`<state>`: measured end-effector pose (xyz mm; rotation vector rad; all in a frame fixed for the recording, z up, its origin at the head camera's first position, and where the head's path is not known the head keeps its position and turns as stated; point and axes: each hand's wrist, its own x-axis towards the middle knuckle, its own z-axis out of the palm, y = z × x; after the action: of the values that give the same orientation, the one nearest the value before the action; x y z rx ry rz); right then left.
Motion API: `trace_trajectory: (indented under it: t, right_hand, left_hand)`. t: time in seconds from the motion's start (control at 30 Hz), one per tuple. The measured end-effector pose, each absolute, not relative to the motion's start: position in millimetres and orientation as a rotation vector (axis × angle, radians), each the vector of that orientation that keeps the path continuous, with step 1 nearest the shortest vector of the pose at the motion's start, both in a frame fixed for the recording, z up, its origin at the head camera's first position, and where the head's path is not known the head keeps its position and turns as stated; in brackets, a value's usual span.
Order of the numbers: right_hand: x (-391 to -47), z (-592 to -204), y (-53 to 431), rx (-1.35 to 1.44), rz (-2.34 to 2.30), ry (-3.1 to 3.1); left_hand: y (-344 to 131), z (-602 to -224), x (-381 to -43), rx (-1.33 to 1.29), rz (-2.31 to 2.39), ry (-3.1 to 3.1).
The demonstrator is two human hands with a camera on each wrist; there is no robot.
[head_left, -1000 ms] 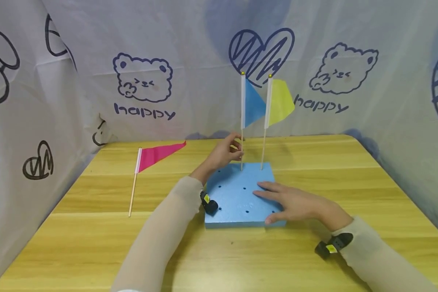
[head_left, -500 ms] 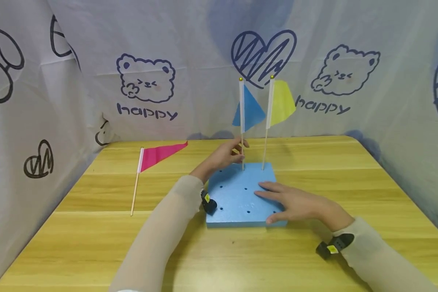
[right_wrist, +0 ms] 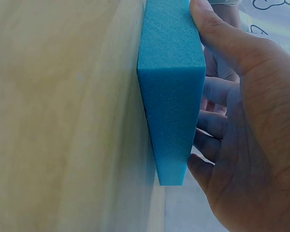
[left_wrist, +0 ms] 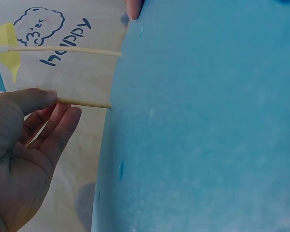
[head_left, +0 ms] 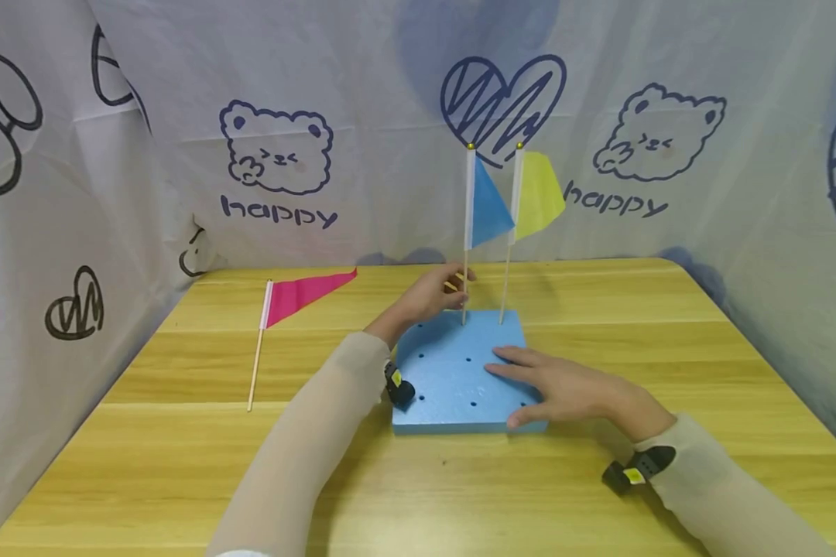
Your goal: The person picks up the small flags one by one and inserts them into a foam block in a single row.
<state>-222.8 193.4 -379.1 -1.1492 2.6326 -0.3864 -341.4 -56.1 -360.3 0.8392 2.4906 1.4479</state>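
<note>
A blue foam board (head_left: 446,379) with several small holes lies flat on the table. Along its far edge stand two flags on thin wooden sticks, a blue flag (head_left: 491,209) and, to its right, a yellow flag (head_left: 539,197). My left hand (head_left: 432,294) pinches the blue flag's stick (left_wrist: 87,103) between thumb and fingers, low down near the board. The stick's lower end meets the board's top. My right hand (head_left: 564,387) rests on the board's right side with fingers spread; in the right wrist view its fingertips touch the foam.
A pink flag (head_left: 306,298) on a wooden stick lies on the wooden table (head_left: 181,480), left of my left arm. Behind the table hangs a pale cloth (head_left: 390,178) printed with bears and hearts.
The blue flag's top tipped slightly left, then came back right, its cloth turning on the stick and now facing right. My right hand has stayed in place on the board.
</note>
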Motion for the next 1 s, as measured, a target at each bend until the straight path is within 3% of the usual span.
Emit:
trace_trajectory:
  t: [1.0]
  right_hand:
    - [-223, -377, 195, -1.166, -0.382, 2.638]
  left_hand:
    - [-72, -355, -333, 0.699, 1.367, 2.625]
